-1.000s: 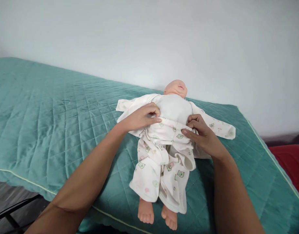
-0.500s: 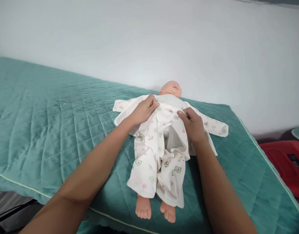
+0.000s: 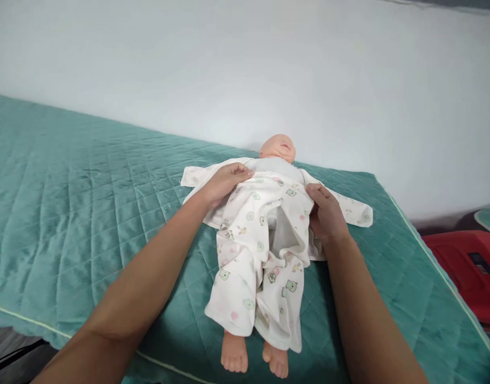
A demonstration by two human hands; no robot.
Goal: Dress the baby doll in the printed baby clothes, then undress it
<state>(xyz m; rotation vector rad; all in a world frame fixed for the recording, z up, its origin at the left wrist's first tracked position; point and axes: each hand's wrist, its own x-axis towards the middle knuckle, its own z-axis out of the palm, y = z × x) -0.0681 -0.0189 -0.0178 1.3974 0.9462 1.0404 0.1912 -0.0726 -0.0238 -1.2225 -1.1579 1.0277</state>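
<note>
A baby doll [image 3: 279, 148] lies on its back, its bare feet towards me. White baby pants [image 3: 239, 261] with a small animal print cover its legs, and the waistband lies across the belly. My left hand [image 3: 229, 181] is closed on the waistband at the left, thumb and fingers pressed together. At the right side of the waist, my right hand [image 3: 328, 213] pinches the cloth between thumb and fingers. A matching baby shirt [image 3: 356, 212] is spread beneath the doll, sleeves stretched out to both sides. The pale torso shows above the waistband.
The doll rests on a green quilted bed cover [image 3: 96, 197] with light piping along its edge. A white wall [image 3: 213, 69] rises behind. Beyond the right edge stands a red plastic object [image 3: 464, 266].
My hands have moved apart, the left one leftward and the right one to the right and slightly down. The waistband is spread wider and smoother over the belly.
</note>
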